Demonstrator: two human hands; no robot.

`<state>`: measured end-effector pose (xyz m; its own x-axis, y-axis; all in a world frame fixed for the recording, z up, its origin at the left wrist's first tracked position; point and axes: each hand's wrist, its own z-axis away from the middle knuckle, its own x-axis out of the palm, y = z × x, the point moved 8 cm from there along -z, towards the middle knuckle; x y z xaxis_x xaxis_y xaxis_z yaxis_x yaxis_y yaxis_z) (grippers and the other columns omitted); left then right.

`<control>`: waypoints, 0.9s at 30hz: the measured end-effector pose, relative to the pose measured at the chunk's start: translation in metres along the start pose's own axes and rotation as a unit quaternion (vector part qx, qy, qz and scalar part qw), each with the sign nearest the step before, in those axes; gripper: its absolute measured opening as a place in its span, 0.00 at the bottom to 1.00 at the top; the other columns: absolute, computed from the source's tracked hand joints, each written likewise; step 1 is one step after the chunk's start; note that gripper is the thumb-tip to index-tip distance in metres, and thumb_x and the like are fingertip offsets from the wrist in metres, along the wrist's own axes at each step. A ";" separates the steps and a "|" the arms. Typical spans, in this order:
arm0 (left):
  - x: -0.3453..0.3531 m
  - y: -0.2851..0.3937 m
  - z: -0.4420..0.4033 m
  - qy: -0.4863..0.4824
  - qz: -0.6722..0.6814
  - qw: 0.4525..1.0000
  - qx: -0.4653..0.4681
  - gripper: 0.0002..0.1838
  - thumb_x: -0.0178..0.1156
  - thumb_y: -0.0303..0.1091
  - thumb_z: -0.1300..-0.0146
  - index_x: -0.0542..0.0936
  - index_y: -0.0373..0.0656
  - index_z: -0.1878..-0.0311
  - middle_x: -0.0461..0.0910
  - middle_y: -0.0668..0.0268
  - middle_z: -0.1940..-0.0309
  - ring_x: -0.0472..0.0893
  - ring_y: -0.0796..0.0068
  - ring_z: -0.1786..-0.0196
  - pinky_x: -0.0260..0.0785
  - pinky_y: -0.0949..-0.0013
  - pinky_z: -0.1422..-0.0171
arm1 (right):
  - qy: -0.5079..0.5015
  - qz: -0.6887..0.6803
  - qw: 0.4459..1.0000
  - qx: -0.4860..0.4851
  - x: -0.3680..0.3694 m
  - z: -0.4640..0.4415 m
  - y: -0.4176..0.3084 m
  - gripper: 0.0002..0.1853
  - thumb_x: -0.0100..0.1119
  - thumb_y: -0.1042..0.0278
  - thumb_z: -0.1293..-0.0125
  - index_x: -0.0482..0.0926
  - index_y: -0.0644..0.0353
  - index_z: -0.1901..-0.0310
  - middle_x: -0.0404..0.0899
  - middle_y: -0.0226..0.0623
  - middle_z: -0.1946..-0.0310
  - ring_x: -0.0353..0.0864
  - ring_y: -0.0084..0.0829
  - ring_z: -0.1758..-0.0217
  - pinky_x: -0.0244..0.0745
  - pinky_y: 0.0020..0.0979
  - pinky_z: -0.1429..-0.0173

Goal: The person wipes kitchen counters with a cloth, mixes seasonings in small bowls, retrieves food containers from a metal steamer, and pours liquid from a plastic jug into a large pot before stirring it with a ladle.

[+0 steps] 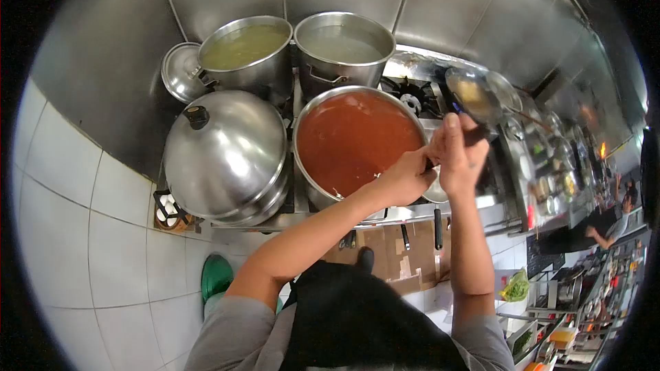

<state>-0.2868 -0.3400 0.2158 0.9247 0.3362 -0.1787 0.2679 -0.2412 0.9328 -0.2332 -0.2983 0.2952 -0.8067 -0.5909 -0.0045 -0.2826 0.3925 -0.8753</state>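
Both my hands are together just right of a wide steel pot of red sauce. My left hand reaches across the pot's near rim, its fingers closed around something dark that is mostly hidden. Beside it, my right hand is raised with the thumb up, closed around a dark handle. Above that handle is a blurred, tilted metal pan with something yellowish in it. A small blue spot shows near my right thumb, too blurred to name. Below my hands lies a shallow light metal pan, partly covered.
A large domed lid covers the front-left pot. Behind stand a pot of yellowish liquid and a pot of cloudy liquid. A bare burner is at back right. Black handles overhang the front edge. Another person is far right.
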 end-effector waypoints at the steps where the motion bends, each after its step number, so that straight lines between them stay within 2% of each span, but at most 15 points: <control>1: 0.004 -0.002 -0.007 -0.012 0.013 1.000 0.009 0.15 0.50 0.23 0.46 0.72 0.33 0.54 0.76 0.41 0.60 0.75 0.42 0.51 0.67 0.54 0.49 | 0.013 0.005 1.000 -0.018 -0.004 -0.002 0.001 0.19 0.52 0.64 0.32 0.64 0.58 0.80 0.64 0.25 0.86 0.61 0.14 0.83 0.54 0.20 0.82; 6: -0.002 -0.028 -0.035 -0.005 -0.033 0.999 0.038 0.16 0.51 0.23 0.47 0.71 0.33 0.52 0.76 0.40 0.58 0.73 0.42 0.49 0.67 0.54 0.48 | 0.014 -0.097 0.995 -0.014 -0.008 -0.019 0.038 0.19 0.51 0.64 0.31 0.63 0.58 0.80 0.64 0.26 0.86 0.59 0.15 0.84 0.54 0.20 0.81; 9: -0.027 -0.024 -0.038 0.044 -0.036 0.995 0.080 0.16 0.51 0.25 0.45 0.72 0.34 0.52 0.76 0.41 0.58 0.73 0.42 0.49 0.67 0.54 0.48 | 0.023 -0.030 0.999 -0.007 0.004 -0.029 0.056 0.15 0.50 0.63 0.31 0.66 0.58 0.76 0.61 0.25 0.85 0.58 0.18 0.83 0.55 0.23 0.80; 11: -0.044 -0.035 -0.037 0.023 -0.089 0.995 0.028 0.17 0.52 0.27 0.44 0.72 0.38 0.49 0.77 0.43 0.57 0.75 0.44 0.49 0.67 0.56 0.46 | 0.015 0.071 0.995 -0.074 0.020 -0.032 0.051 0.16 0.51 0.58 0.32 0.71 0.59 0.74 0.61 0.27 0.85 0.61 0.22 0.83 0.57 0.27 0.79; 13: -0.059 -0.067 -0.037 -0.013 -0.194 0.980 0.035 0.19 0.52 0.28 0.43 0.71 0.40 0.46 0.77 0.45 0.55 0.75 0.48 0.48 0.66 0.57 0.44 | 0.018 0.175 0.984 0.034 0.035 -0.035 0.091 0.18 0.53 0.53 0.35 0.75 0.60 0.71 0.66 0.34 0.85 0.65 0.26 0.81 0.61 0.33 0.78; 15: -0.076 -0.066 -0.022 0.001 -0.243 0.968 0.060 0.20 0.52 0.27 0.42 0.69 0.37 0.45 0.74 0.49 0.50 0.73 0.55 0.45 0.64 0.58 0.40 | -0.065 0.232 0.970 -0.024 0.067 -0.029 0.067 0.18 0.57 0.51 0.40 0.79 0.61 0.67 0.77 0.47 0.78 0.76 0.32 0.75 0.68 0.40 0.73; 17: -0.094 -0.059 -0.005 0.053 -0.245 0.966 0.058 0.20 0.52 0.29 0.40 0.67 0.36 0.44 0.72 0.51 0.47 0.72 0.57 0.44 0.63 0.59 0.39 | -0.089 0.027 0.995 -0.023 0.090 -0.024 0.057 0.18 0.55 0.54 0.39 0.79 0.65 0.67 0.80 0.50 0.74 0.81 0.38 0.70 0.74 0.38 0.66; 18: -0.102 -0.055 0.002 0.100 -0.225 0.966 0.080 0.21 0.51 0.31 0.38 0.66 0.35 0.43 0.71 0.52 0.48 0.71 0.58 0.44 0.62 0.60 0.39 | -0.060 0.066 0.991 -0.095 0.095 -0.020 0.044 0.18 0.55 0.56 0.38 0.80 0.66 0.67 0.79 0.48 0.77 0.81 0.34 0.71 0.75 0.36 0.65; 19: -0.113 -0.066 0.009 0.063 -0.279 0.958 0.026 0.21 0.50 0.32 0.36 0.65 0.34 0.42 0.70 0.54 0.47 0.71 0.60 0.45 0.62 0.60 0.39 | -0.067 0.082 0.988 -0.111 0.102 -0.015 0.037 0.18 0.57 0.55 0.38 0.78 0.67 0.69 0.77 0.46 0.80 0.80 0.34 0.74 0.74 0.34 0.65; 20: -0.113 -0.046 0.020 0.085 -0.245 0.964 0.048 0.23 0.50 0.33 0.35 0.62 0.34 0.40 0.68 0.55 0.45 0.69 0.62 0.43 0.60 0.61 0.38 | -0.083 -0.012 0.987 -0.139 0.107 -0.011 0.026 0.19 0.57 0.55 0.38 0.77 0.67 0.71 0.75 0.47 0.82 0.77 0.35 0.78 0.72 0.34 0.67; 21: -0.122 -0.064 0.027 0.094 -0.217 0.970 0.057 0.23 0.49 0.35 0.34 0.62 0.34 0.39 0.66 0.55 0.43 0.67 0.63 0.41 0.59 0.62 0.36 | -0.119 -0.016 0.986 -0.116 0.107 -0.006 0.014 0.20 0.55 0.56 0.37 0.76 0.70 0.71 0.73 0.57 0.79 0.76 0.41 0.77 0.70 0.39 0.68; 24: -0.126 -0.061 0.052 0.092 -0.261 0.961 0.007 0.22 0.50 0.33 0.34 0.63 0.34 0.40 0.66 0.55 0.41 0.66 0.62 0.40 0.58 0.62 0.36 | -0.157 -0.035 0.983 -0.089 0.107 0.009 0.003 0.22 0.53 0.55 0.36 0.75 0.75 0.67 0.72 0.61 0.79 0.77 0.42 0.76 0.71 0.40 0.68; 25: -0.134 -0.071 0.061 0.098 -0.308 0.946 0.000 0.21 0.50 0.33 0.34 0.65 0.34 0.40 0.66 0.56 0.41 0.66 0.62 0.40 0.57 0.61 0.36 | -0.131 -0.054 0.982 -0.123 0.102 0.013 0.000 0.24 0.53 0.55 0.36 0.75 0.77 0.66 0.72 0.60 0.80 0.77 0.42 0.76 0.72 0.39 0.68; 26: -0.119 -0.063 0.065 0.020 -0.271 0.958 -0.088 0.18 0.50 0.32 0.36 0.69 0.32 0.44 0.69 0.54 0.44 0.68 0.61 0.42 0.58 0.60 0.38 | -0.130 -0.059 0.985 -0.100 0.093 0.019 -0.010 0.24 0.53 0.55 0.36 0.75 0.78 0.64 0.73 0.61 0.79 0.79 0.42 0.75 0.74 0.37 0.66; 27: -0.111 -0.054 0.067 0.016 -0.305 0.951 -0.042 0.16 0.50 0.30 0.36 0.71 0.31 0.48 0.72 0.53 0.47 0.70 0.59 0.44 0.59 0.60 0.40 | -0.116 -0.065 0.986 -0.097 0.087 0.023 -0.007 0.22 0.54 0.56 0.36 0.74 0.74 0.70 0.70 0.55 0.83 0.73 0.39 0.79 0.70 0.37 0.69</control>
<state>-0.3857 -0.4250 0.1647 0.5950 0.4184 -0.6862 0.7282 0.0805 0.6806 -0.2895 -0.3689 0.2901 -0.6231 -0.7816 -0.0291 -0.4873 0.4170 -0.7672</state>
